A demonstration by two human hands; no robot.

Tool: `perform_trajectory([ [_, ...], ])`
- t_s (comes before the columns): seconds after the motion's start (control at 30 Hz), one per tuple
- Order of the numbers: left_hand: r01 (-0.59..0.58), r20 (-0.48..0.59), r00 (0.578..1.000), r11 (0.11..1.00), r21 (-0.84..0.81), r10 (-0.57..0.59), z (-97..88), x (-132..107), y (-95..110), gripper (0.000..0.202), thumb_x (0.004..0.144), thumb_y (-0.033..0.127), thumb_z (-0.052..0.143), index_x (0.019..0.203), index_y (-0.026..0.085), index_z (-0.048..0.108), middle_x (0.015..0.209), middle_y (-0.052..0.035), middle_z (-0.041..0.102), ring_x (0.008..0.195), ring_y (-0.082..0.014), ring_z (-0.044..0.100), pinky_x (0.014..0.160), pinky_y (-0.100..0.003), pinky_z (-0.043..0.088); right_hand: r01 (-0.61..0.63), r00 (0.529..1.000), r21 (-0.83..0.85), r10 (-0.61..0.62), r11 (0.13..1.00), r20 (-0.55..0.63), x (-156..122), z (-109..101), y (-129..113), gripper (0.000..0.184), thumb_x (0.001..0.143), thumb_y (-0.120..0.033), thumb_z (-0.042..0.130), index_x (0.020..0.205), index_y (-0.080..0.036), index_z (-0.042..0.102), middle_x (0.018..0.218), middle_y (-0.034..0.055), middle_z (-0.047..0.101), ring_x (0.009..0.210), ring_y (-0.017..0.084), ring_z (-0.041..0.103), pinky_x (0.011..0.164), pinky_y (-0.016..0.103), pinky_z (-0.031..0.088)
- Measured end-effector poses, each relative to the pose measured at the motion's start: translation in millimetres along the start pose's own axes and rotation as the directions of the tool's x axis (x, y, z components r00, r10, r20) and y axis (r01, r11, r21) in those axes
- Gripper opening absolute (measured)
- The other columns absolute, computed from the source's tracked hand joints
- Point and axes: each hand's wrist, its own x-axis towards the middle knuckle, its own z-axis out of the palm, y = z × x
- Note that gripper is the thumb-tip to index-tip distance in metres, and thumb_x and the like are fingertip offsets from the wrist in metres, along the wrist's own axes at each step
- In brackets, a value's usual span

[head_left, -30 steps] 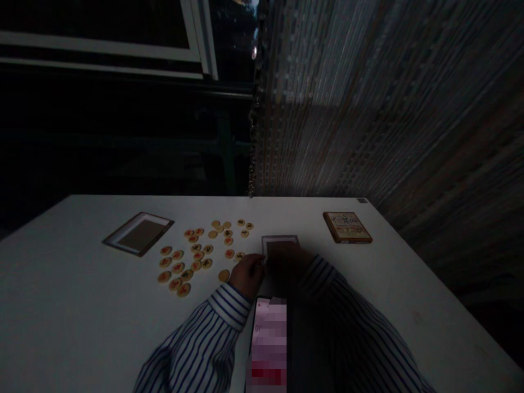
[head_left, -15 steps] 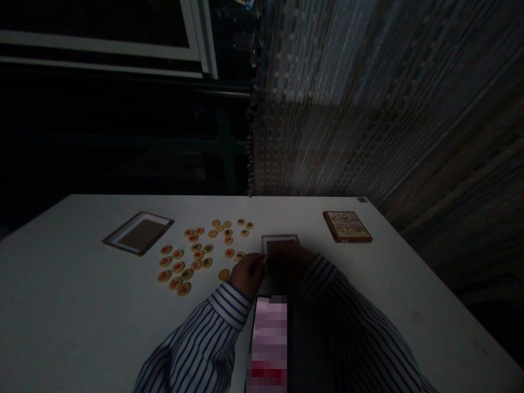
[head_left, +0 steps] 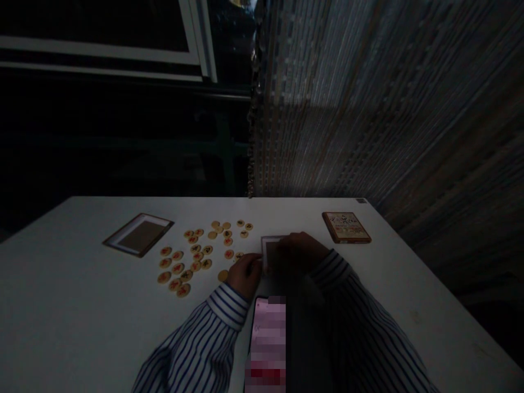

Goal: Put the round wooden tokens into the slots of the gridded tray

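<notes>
A shallow open box [head_left: 272, 238] with a pale rim and brown inside lies in front of me. My left hand [head_left: 244, 274] is closed, thumb and fingers pinching the left edge of that box. My right hand [head_left: 305, 250] is over the right side of the box; its fingers are lost in dark shadow, so I cannot make out their grip. Left of the hands, several round wooden Chinese chess pieces [head_left: 178, 268] are scattered, some with red characters, some with black, some plain side up. One plain piece [head_left: 223, 275] sits right beside my left hand.
A phone [head_left: 268, 327] with a lit screen lies between my forearms. A second open box part [head_left: 139, 234] rests at the far left of the white table [head_left: 102, 316]. A closed printed box [head_left: 347, 227] lies at the far right. A bead curtain [head_left: 327, 109] hangs behind.
My right hand has shifted slightly to the right and up over the box. My left hand stays at the box's left edge. The pieces lie as before.
</notes>
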Motion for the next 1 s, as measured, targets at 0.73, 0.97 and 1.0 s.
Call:
perform_trajectory([
  [0.73, -0.034, 0.061, 0.998, 0.999, 0.003, 0.034, 0.6, -2.6, 0.9, 0.026, 0.071, 0.02, 0.046, 0.094, 0.015, 0.057, 0.086, -0.0064, 0.063, 0.074, -0.0144, 0.059, 0.067, -0.027, 0.048, -0.361, 0.925, -0.004, 0.359, 0.932, 0.125, -20.3, 8.3, 32.5, 0.028, 0.071, -0.031, 0.044, 0.094, -0.026, 0.06, 0.087, 0.0072, 0.063, 0.075, 0.022, 0.059, 0.059, 0.031, 0.042],
  [0.97, -0.049, 0.074, 0.996, 0.999, 0.004, 0.049, 1.8, -2.9, 0.0, 0.027, 0.07, 0.017, 0.046, 0.095, 0.014, 0.057, 0.088, -0.0074, 0.063, 0.077, -0.0147, 0.059, 0.07, -0.028, 0.048, -0.351, 0.921, 0.028, 0.34, 0.936, 0.189, -15.3, 11.8, 32.4, 0.029, 0.071, -0.027, 0.045, 0.096, -0.029, 0.06, 0.093, 0.0059, 0.062, 0.083, 0.022, 0.058, 0.065, 0.031, 0.042],
  [1.0, -0.045, 0.077, 0.996, 0.999, 0.003, 0.045, 1.6, -3.0, 0.5, 0.027, 0.071, 0.017, 0.045, 0.095, 0.014, 0.057, 0.088, -0.0073, 0.063, 0.077, -0.0144, 0.059, 0.07, -0.028, 0.048, -0.352, 0.921, 0.026, 0.342, 0.936, 0.185, -15.2, 11.9, 32.0, 0.029, 0.071, -0.027, 0.045, 0.096, -0.029, 0.06, 0.093, 0.006, 0.062, 0.083, 0.022, 0.058, 0.065, 0.032, 0.042],
])
